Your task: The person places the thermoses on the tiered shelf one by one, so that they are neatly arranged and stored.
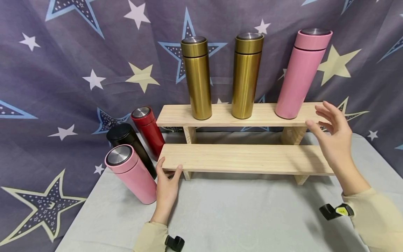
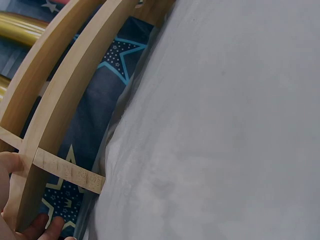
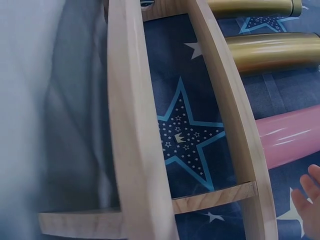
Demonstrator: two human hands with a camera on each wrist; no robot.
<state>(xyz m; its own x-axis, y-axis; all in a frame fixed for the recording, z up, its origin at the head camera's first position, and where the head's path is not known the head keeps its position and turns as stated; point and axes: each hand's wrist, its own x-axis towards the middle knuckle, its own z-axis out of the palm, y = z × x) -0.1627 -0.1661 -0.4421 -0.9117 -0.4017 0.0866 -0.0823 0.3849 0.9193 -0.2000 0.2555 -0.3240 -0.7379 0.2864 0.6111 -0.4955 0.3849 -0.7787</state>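
A two-tier light wooden shelf [image 1: 245, 158] stands on the table. My left hand [image 1: 167, 189] grips the front left corner of its lower board; in the left wrist view the thumb lies against the board and fingertips [image 2: 52, 229] show underneath. My right hand [image 1: 337, 141] is raised near the right end of the upper board, fingers spread and holding nothing. On the upper board stand a gold thermos [image 1: 197, 84], a second gold thermos [image 1: 247, 80] and, nearest my right hand, a pink thermos [image 1: 300, 80].
Left of the shelf, close by my left hand, stand a pink thermos [image 1: 135, 176], a black thermos [image 1: 138, 148] and a red thermos [image 1: 151, 134]. A grey cloth covers the table [image 1: 245, 213]. Behind hangs a star-patterned curtain [image 1: 78, 147].
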